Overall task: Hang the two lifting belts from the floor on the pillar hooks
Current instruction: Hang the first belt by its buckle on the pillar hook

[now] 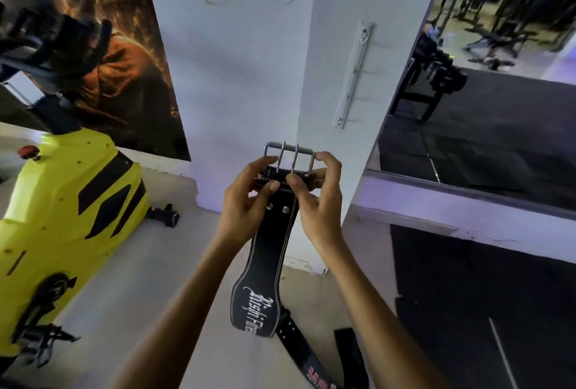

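A black leather lifting belt (268,251) with white stitching and white lettering hangs in front of me, its steel two-prong buckle (290,154) at the top. My left hand (246,204) and my right hand (321,198) both pinch the belt just below the buckle. The belt's lower end dangles near the floor. A second black belt (304,354) with a red and white logo lies on the floor below, next to the pillar's base. A metal hook rail (353,75) is screwed onto the white pillar (249,61), up and right of the buckle.
A yellow exercise bike (62,217) stands at the left, its pedal (165,214) near the pillar. A poster (118,55) covers the left wall. A mirror (483,92) on the right reflects gym equipment. Dark floor mats (486,310) lie at the lower right.
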Demonstrator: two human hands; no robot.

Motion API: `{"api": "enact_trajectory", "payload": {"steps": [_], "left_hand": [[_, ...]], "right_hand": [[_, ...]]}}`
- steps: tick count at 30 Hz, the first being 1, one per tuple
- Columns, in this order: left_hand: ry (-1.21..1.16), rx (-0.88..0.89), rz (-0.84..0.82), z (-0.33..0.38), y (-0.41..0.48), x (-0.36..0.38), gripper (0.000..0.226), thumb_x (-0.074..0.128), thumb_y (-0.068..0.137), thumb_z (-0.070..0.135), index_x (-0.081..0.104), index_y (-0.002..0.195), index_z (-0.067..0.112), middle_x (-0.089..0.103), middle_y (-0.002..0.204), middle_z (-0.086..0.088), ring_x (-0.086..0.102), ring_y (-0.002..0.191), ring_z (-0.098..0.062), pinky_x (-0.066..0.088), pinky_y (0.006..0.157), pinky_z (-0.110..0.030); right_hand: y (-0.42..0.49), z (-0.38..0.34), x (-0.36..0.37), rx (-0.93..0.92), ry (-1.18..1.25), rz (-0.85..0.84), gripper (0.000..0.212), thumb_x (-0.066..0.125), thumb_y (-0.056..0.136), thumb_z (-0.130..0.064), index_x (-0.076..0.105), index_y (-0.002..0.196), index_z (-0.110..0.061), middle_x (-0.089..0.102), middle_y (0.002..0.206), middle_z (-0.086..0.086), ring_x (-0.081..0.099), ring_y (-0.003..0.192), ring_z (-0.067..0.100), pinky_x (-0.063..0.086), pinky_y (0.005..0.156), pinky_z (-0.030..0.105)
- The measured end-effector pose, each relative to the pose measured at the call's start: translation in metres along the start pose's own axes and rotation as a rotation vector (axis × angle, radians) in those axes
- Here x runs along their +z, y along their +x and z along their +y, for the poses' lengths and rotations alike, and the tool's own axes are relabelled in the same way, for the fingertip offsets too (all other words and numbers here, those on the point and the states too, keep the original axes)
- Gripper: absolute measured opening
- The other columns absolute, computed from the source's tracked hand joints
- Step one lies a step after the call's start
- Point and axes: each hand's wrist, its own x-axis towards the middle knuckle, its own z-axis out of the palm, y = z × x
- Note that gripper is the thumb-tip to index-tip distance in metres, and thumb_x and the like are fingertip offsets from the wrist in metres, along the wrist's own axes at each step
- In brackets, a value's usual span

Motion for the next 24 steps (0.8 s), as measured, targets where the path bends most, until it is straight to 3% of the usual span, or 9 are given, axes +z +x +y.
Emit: {"api": "enact_trajectory", "payload": {"steps": [4,6,8,12,15,18,20,22,24], "left_hand": [[0.026,0.033,-0.092,-0.003,0.009,0.004,0.039,0.055,0.091,0.013,0.054,0.129,0.024,0.063,0.108,-0.010,0.062,0.098,-0.011,0.053,0.085,-0.026],[0.033,0.055,-0.132,-0.006,0.015,0.008,0.038,0.054,0.091,0.013,0.054,0.127,0.025,0.062,0.108,-0.008,0.061,0.098,-0.009,0.052,0.085,-0.025],[0.058,0.066,-0.148,-0.010,0.023,0.014,0.035,0.054,0.092,0.013,0.053,0.124,0.027,0.062,0.111,-0.007,0.061,0.099,-0.007,0.051,0.084,-0.024],[0.080,0.060,-0.118,-0.015,0.043,0.026,0.030,0.052,0.093,0.016,0.050,0.119,0.031,0.060,0.113,-0.002,0.060,0.100,-0.006,0.053,0.086,-0.030],[0.096,0.056,-0.101,-0.013,0.066,0.034,0.029,0.050,0.093,0.025,0.049,0.119,0.038,0.062,0.107,0.005,0.064,0.095,-0.010,0.055,0.083,-0.035],[0.092,0.078,-0.047,-0.005,0.090,0.045,0.032,0.051,0.094,0.018,0.048,0.112,0.044,0.063,0.102,0.024,0.064,0.088,0.000,0.053,0.076,-0.022],[0.063,0.086,0.013,-0.002,0.105,0.055,0.034,0.052,0.094,0.015,0.047,0.110,0.045,0.064,0.098,0.021,0.064,0.082,0.002,0.050,0.072,-0.016],[0.014,0.078,0.060,-0.001,0.118,0.066,0.032,0.052,0.093,0.015,0.048,0.109,0.043,0.065,0.095,0.015,0.063,0.077,0.000,0.050,0.068,-0.015],[-0.022,0.075,0.079,0.000,0.128,0.081,0.029,0.052,0.093,0.016,0.050,0.109,0.040,0.065,0.096,0.011,0.062,0.078,-0.003,0.049,0.069,-0.017]], "right_hand": [[-0.002,0.009,-0.002,-0.073,-0.063,0.082,0.030,0.069,0.089,-0.023,0.049,0.109,-0.033,0.055,0.095,-0.001,0.059,0.086,0.013,0.056,0.071,0.044],[0.002,0.019,-0.007,-0.159,-0.115,0.058,0.016,0.064,0.090,-0.028,0.058,0.105,-0.027,0.052,0.099,0.000,0.061,0.090,0.020,0.057,0.068,0.047],[0.012,0.023,-0.010,-0.154,-0.108,0.040,0.017,0.062,0.090,-0.031,0.063,0.106,-0.028,0.051,0.100,-0.002,0.062,0.092,0.020,0.059,0.069,0.046],[0.042,0.028,-0.012,-0.155,-0.069,0.001,0.032,0.059,0.089,-0.030,0.062,0.121,-0.031,0.045,0.096,-0.010,0.058,0.093,0.025,0.057,0.074,0.038],[0.068,0.031,-0.010,-0.275,-0.066,0.066,0.032,0.058,0.091,-0.023,0.063,0.123,-0.020,0.046,0.099,-0.009,0.058,0.091,0.035,0.051,0.076,0.022],[0.095,0.030,-0.010,-0.345,-0.061,0.138,0.025,0.059,0.091,-0.015,0.071,0.111,-0.008,0.052,0.101,-0.002,0.059,0.090,0.037,0.047,0.079,0.014],[0.117,0.028,-0.016,-0.364,-0.031,0.109,0.020,0.061,0.089,-0.019,0.075,0.103,-0.011,0.054,0.100,-0.001,0.059,0.094,0.034,0.048,0.080,0.016],[0.139,0.020,-0.025,-0.235,0.083,0.027,0.017,0.066,0.088,-0.026,0.075,0.097,-0.015,0.058,0.098,-0.001,0.061,0.099,0.022,0.049,0.079,0.016],[0.157,0.011,-0.035,-0.007,0.288,-0.019,0.023,0.066,0.088,-0.030,0.073,0.087,-0.009,0.067,0.089,0.003,0.070,0.087,0.010,0.052,0.076,0.016]]}}
